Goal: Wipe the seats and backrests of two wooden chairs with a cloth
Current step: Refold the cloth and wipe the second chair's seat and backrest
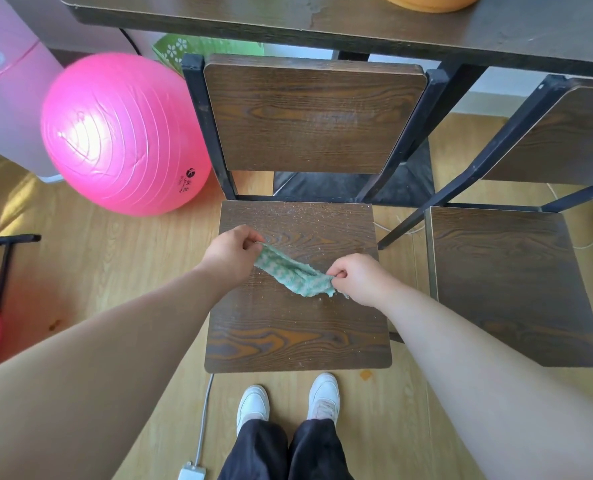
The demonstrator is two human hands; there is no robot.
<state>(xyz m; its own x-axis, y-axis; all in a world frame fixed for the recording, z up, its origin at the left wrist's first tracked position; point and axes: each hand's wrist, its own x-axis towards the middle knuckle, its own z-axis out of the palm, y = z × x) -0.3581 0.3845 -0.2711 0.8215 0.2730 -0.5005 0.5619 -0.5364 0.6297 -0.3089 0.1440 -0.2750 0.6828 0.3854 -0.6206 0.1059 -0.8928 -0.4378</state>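
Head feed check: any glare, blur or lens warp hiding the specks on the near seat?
Head view: hard glare on the pink ball; the near seat is evenly lit, its specks sharp; left hand, right hand and cloth crisp; wide-angle warp bows the table edge.

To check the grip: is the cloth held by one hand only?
No, the left hand and the right hand each pinch one end of the green cloth over the chair seat.

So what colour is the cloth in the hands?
Green and white, in a small check-like pattern, on the cloth; the head view shows it.
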